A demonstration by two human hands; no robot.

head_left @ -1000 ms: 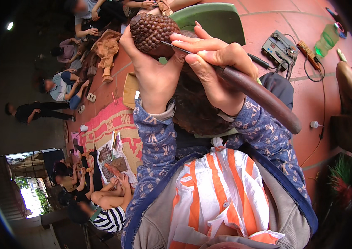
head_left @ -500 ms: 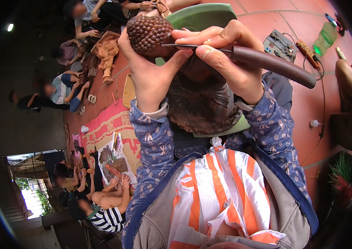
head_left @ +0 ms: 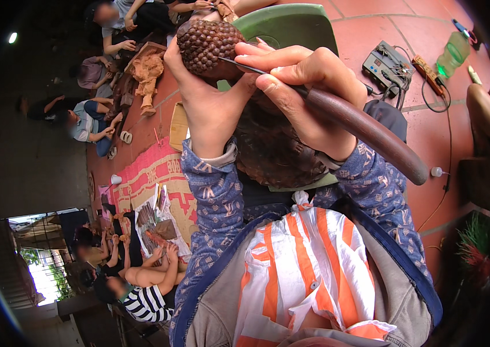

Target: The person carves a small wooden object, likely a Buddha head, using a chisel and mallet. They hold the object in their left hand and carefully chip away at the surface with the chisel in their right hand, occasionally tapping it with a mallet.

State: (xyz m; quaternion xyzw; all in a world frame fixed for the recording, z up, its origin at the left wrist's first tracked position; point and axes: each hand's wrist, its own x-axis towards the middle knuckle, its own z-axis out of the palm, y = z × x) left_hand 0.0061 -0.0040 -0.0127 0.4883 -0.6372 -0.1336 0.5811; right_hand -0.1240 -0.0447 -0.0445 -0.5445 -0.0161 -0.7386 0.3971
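A dark brown carved wooden statue (head_left: 276, 153) lies in front of me, its head end covered in rows of small round knobs. My left hand (head_left: 209, 113) is wrapped round the side of that head, thumb toward the blade. In a pen-like grip, my right hand (head_left: 320, 81) holds a carving knife (head_left: 369, 136) with a thick brown wooden handle and a thin dark blade. The blade's tip is at the lower edge of the knobs, close to my left thumb. Both hands hide part of the statue's head and upper body.
Green plastic (head_left: 291, 26) shows behind and under the statue. On the red tile floor to the right are a grey control box (head_left: 389, 66) with cables, a power strip (head_left: 428, 74) and a green bottle (head_left: 453, 55). Tools lie on a mat (head_left: 141, 179) at left, near several people and a pale carving (head_left: 148, 78).
The knife's handle has swung down toward me, and its tip has shifted slightly left onto the lower knobs. My right hand has turned with it; my left hand keeps its hold.
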